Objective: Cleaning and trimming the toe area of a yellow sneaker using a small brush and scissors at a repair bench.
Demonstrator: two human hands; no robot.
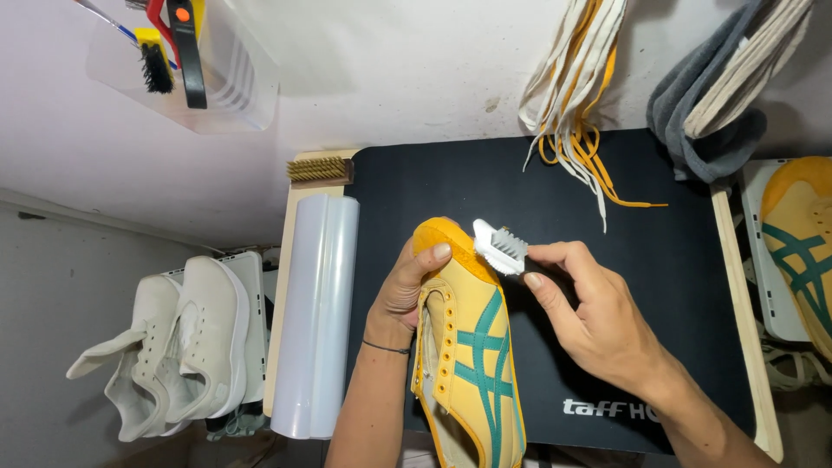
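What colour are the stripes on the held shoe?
Green, on the yellow shoe; head view.

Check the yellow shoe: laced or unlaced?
Unlaced. The yellow shoe shows bare eyelets along its opening, and loose laces hang on the wall behind.

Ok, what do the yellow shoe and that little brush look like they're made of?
Yellow shoe: probably matte leather or suede, with green stripes stitched on; the toe cap looks nubby.
Small brush in the right hand: smooth white plastic body with pale, probably synthetic bristles.

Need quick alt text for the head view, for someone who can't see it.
Left hand steadies a yellow sneaker with green stripes on a black mat; right hand holds a small white brush at its toe.
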